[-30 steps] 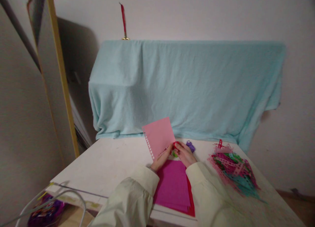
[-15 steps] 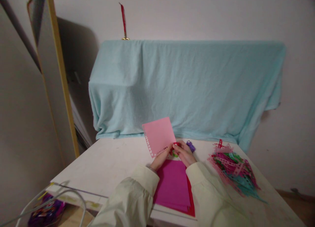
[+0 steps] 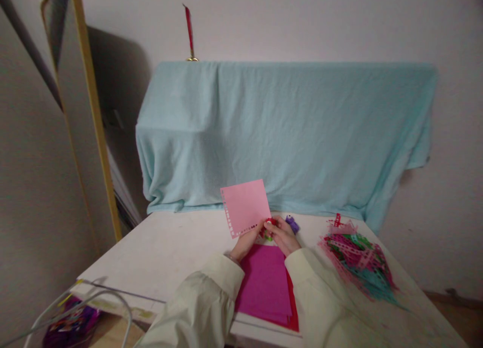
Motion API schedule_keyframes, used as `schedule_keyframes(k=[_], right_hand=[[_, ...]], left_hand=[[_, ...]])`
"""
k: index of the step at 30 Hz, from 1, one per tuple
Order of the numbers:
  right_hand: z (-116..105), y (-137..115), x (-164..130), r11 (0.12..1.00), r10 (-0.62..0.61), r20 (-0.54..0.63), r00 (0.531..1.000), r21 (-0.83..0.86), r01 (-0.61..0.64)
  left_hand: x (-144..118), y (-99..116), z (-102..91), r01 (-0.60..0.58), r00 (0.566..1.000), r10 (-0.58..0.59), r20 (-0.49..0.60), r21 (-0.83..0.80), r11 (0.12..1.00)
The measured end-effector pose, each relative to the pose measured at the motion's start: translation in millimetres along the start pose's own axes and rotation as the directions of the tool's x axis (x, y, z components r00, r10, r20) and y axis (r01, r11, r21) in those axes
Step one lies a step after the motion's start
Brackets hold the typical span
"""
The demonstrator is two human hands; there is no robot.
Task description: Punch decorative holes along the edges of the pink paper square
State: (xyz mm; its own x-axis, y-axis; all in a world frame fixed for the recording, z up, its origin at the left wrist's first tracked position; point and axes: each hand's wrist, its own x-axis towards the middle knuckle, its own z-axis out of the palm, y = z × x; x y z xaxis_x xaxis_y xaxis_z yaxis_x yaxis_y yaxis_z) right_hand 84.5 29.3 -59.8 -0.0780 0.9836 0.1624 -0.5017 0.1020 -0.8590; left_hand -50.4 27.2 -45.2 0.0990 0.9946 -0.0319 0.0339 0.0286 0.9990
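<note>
A pink sheet of paper (image 3: 247, 206) is held up at a tilt above the table, with small punched holes along its left and lower edges. My left hand (image 3: 247, 241) is closed at the sheet's lower right corner. My right hand (image 3: 284, 234) is wrapped round a small red craft punch (image 3: 270, 221), its thumb on top, and the paper's lower edge runs into the punch. The fingers of both hands meet there and hide most of the punch. Something small and green (image 3: 268, 236) shows just beneath. Below my hands lies a stack of magenta paper (image 3: 264, 282) with red sheets (image 3: 293, 312) under it.
A small purple punch-like object (image 3: 292, 224) lies beyond my right hand. To the right is a heap of punched paper strips (image 3: 360, 260) in several colours. A light blue cloth (image 3: 287, 136) hangs at the table's back. White cables (image 3: 113, 291) loop at the front left.
The pink sheet has shifted slightly right and turned a little, its lower left corner rising. My hands stay in nearly the same place around the punch.
</note>
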Motion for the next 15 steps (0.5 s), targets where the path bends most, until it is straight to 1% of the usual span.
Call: schedule_keyframes(k=[4, 9, 15], right_hand=[[-0.7, 0.4, 0.4, 1.000, 0.000, -0.016, 1.000, 0.030, 0.001], [-0.6, -0.9, 0.5, 1.000, 0.006, -0.019, 1.000, 0.007, -0.006], [-0.9, -0.7, 0.3, 1.000, 0.004, -0.013, 1.000, 0.010, -0.004]], left_hand=[[0.4, -0.8, -1.5, 0.014, 0.998, -0.011, 0.055, -0.049, 0.999], [3.7, -5.8, -2.7, -0.004, 0.999, 0.008, 0.054, -0.073, 0.997], [4.1, -7.0, -2.2, 0.021, 0.999, -0.019, 0.039, -0.047, 0.999]])
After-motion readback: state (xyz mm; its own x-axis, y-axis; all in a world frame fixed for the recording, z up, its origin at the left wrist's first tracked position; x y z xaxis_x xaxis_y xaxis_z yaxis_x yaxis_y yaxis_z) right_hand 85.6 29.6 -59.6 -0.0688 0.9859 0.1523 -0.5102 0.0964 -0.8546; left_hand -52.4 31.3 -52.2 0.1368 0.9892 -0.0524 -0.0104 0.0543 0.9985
